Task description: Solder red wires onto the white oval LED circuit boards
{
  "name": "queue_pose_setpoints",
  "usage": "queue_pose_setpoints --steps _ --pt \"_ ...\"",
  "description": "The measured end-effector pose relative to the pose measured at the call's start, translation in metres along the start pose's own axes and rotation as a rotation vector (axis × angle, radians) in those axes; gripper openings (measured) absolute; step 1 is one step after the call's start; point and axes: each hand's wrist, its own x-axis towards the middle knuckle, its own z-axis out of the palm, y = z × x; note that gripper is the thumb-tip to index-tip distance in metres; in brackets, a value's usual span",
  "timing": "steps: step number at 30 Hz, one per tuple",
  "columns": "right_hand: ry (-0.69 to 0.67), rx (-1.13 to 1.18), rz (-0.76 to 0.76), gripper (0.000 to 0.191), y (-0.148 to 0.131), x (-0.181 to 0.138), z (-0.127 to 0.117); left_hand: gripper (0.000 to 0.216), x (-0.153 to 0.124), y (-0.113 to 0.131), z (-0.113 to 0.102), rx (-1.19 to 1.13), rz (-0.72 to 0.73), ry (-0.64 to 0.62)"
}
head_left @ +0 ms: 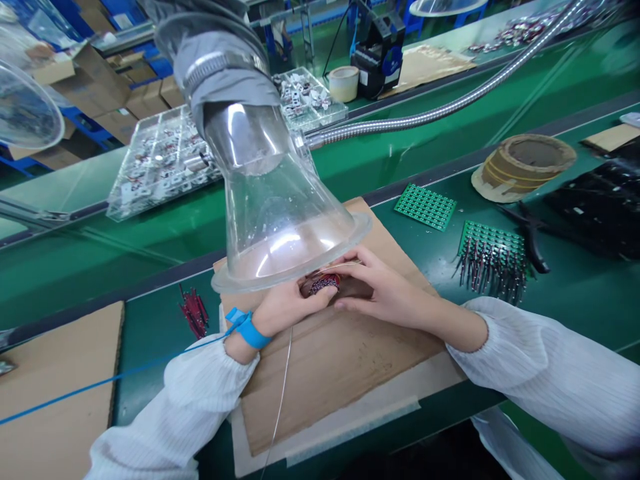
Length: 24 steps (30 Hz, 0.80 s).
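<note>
My left hand [290, 303] is closed around a small bundle of dark red and black wires [325, 285], its wire ends facing me. My right hand [375, 287] curls at the bundle's right side, fingers at the far edge and thumb near the front; its fingertips are partly hidden. A fine pale strand crosses the right fingers. Below my left hand, a thin silvery wire [285, 380] runs down over the cardboard sheet [340, 373]. A clear funnel-shaped hood [290, 213] hangs just above both hands. A blue strap [251, 330] circles my left wrist.
Loose red wires [194, 311] lie left of the cardboard. To the right are a bare green circuit panel [425, 207], another panel with wires [493, 257], black-handled pliers [534, 243] and a tape roll [525, 167]. Behind stands a clear divided tray [160, 167] of parts.
</note>
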Motion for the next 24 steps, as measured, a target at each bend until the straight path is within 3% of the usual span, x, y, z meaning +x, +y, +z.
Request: queue_pose_setpoints --steps 9,15,24 --pt "0.025 0.005 -0.028 0.056 0.0005 0.0014 0.0 0.038 0.0018 -0.001 0.0017 -0.028 0.049 0.003" --pt "0.069 -0.02 -0.069 0.045 -0.0016 0.0027 0.0003 0.044 -0.0006 -0.0046 -0.0029 0.013 -0.029 -0.079" --pt "0.02 -0.033 -0.061 0.036 -0.0034 0.0022 0.0 0.05 0.0044 -0.0035 -0.0081 -0.094 -0.051 -0.222"
